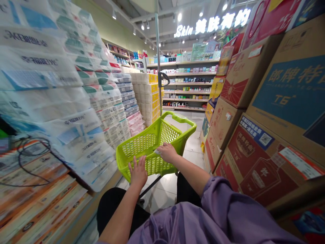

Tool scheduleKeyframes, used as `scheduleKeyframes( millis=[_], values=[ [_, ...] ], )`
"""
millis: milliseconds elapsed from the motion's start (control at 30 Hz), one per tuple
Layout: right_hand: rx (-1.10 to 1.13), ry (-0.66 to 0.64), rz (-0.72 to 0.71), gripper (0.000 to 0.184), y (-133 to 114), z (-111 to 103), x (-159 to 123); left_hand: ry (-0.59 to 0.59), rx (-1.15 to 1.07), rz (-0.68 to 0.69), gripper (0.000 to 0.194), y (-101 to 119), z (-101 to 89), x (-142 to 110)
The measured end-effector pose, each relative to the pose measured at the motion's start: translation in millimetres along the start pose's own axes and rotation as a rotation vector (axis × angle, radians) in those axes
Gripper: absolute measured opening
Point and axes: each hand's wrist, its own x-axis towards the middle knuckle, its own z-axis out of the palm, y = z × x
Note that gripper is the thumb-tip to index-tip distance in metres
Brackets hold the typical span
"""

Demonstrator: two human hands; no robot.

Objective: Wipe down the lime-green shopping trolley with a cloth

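A lime-green plastic shopping basket [142, 144] on wheels stands in the aisle in front of me, with its pull handle [157, 57] rising up. My left hand [138, 172] lies against the basket's near wall, fingers stretched out and slightly apart. My right hand [167, 152] rests on the basket's near rim, fingers curled over a small white thing, perhaps a cloth or paper, that I cannot make out. My purple sleeve [215, 210] fills the lower right.
Stacks of wrapped tissue packs [76, 101] line the left side. Stacked cardboard cartons [266, 118] crowd the right. The tiled aisle [193, 142] runs between them toward product shelves [190, 84] at the back. A dark cable [30, 152] hangs over the left packs.
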Motion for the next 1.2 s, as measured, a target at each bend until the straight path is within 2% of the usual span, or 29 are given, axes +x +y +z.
scheduleKeyframes(
  millis=[167, 300, 433, 533, 700, 767, 800, 867, 900, 967, 1033, 1100, 1200],
  values=[
    [-0.06, 0.051, 0.144, 0.024, 59, -28, -13, -0.012, 0.008, 0.005, 0.073, 0, 2.0, -2],
    [-0.091, 0.087, 0.221, 0.024, 79, -38, -22, -0.008, 0.005, 0.021, 0.075, 2, 2.1, 0],
    [-0.042, 0.103, 0.307, 0.026, 70, -34, -22, -0.041, 0.026, 0.045, 0.076, -6, 3.6, 9],
    [-0.006, 0.098, 0.3, 0.028, 61, -31, -20, -0.069, 0.042, 0.05, 0.078, -20, 6.6, 18],
    [0.065, 0.072, 0.248, 0.033, 44, -21, -12, -0.024, -0.022, -0.066, 0.064, -30, 7.3, 33],
    [0.101, 0.051, 0.214, 0.036, 34, -15, -7, 0.086, -0.1, -0.054, 0.054, -22, 2.1, 41],
    [0.123, 0.039, 0.196, 0.036, 28, -12, -4, 0.16, -0.153, -0.005, 0.05, -16, -2.0, 45],
    [0.168, 0.021, 0.168, 0.036, 17, -8, 2, 0.299, -0.28, 0.169, 0.047, 2, -11.9, 54],
    [0.192, 0.016, 0.162, 0.036, 12, -7, 5, 0.325, -0.338, 0.25, 0.048, 12, -17.0, 59],
    [0.231, 0.012, 0.16, 0.038, 5, -7, 9, 0.294, -0.442, 0.347, 0.052, 30, -25.8, 68],
    [0.299, 0.017, 0.165, 0.041, 3, -11, 11, 0.212, -0.511, 0.377, 0.055, 45, -30.7, 75],
    [0.378, 0.023, 0.168, 0.043, 6, -18, 10, 0.125, -0.548, 0.373, 0.057, 53, -31.7, 80],
    [0.431, 0.06, 0.148, 0.039, 21, -36, 3, 0.048, -0.549, 0.337, 0.052, 55, -29.2, 83]
  ],
)
